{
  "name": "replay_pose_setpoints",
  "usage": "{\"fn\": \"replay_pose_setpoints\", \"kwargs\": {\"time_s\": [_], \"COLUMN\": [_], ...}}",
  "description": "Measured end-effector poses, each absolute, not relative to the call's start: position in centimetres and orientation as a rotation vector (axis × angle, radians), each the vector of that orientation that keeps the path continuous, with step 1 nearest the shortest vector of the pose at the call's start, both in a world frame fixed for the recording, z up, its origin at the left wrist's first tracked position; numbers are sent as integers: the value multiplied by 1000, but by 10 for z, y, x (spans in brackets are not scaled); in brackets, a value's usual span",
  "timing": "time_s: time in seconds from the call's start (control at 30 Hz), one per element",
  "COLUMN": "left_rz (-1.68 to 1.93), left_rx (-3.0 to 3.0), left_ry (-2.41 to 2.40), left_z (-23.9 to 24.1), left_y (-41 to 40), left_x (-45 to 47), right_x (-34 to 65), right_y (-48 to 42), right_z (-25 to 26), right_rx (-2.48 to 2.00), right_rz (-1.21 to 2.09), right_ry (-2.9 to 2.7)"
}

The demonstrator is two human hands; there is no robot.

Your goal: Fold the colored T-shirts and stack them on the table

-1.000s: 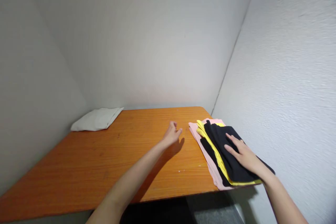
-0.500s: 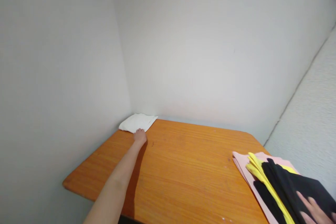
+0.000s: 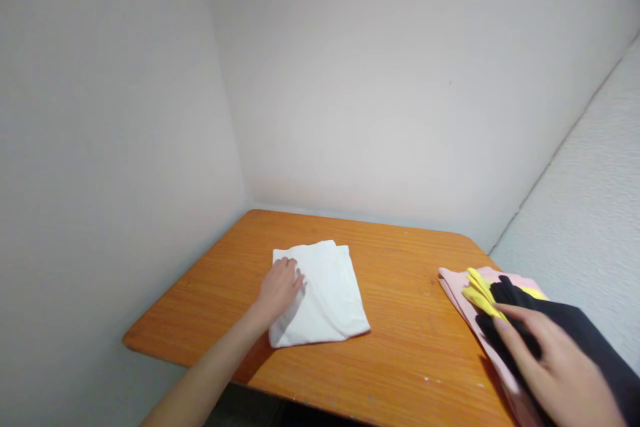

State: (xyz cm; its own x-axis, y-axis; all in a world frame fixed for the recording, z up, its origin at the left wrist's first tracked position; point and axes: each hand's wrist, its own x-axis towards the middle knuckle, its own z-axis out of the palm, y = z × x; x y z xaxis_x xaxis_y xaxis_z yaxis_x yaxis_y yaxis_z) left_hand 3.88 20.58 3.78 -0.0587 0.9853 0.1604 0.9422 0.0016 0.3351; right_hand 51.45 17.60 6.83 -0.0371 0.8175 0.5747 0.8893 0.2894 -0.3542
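Observation:
A folded white cloth [image 3: 325, 300] lies flat on the wooden table, left of the middle. My left hand [image 3: 281, 285] rests on its left part, fingers slightly bent and the thumb apart from them. At the right is a stack of folded cloths: a pink cloth [image 3: 453, 280] underneath, a yellow cloth [image 3: 477, 290] on it, and a black cloth [image 3: 570, 317] on top. My right hand [image 3: 555, 360] is over the stack, thumb and forefinger closed around the black cloth's folded edge beside the yellow one. Its other fingers are hidden.
The orange-brown wooden table [image 3: 400, 280] stands against white walls [image 3: 350, 80] at the back and left. A rough pale surface [image 3: 595, 213] rises along the right side. The table's front edge shows near the bottom, with dark space below it.
The white cloth has come from the far left corner toward me and to the right, with my left hand on it. My right hand has moved further into view over the stack.

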Motion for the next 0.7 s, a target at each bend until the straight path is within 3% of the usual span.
{"fn": "replay_pose_setpoints", "kwargs": {"time_s": [0.13,0.33,0.47,0.6,0.7], "left_rz": [533,837,1101,924,866], "left_rx": [1792,1703,1790,1863,1836], "left_ry": [2290,2088,1708,1014,1351], "left_z": [22,24,68,101,88], "left_y": [228,237,196,155,168], "left_x": [9,19,23,14,13], "right_x": [407,310,307,339,352], "right_y": [193,242,245,230,224], "right_z": [48,25,43,69,76], "right_rx": [-1386,-1433,-1229,-790,-778], "right_rz": [363,530,680,1296,1351], "right_ry": [-2093,-2042,-1995,-1845,-1880]}}
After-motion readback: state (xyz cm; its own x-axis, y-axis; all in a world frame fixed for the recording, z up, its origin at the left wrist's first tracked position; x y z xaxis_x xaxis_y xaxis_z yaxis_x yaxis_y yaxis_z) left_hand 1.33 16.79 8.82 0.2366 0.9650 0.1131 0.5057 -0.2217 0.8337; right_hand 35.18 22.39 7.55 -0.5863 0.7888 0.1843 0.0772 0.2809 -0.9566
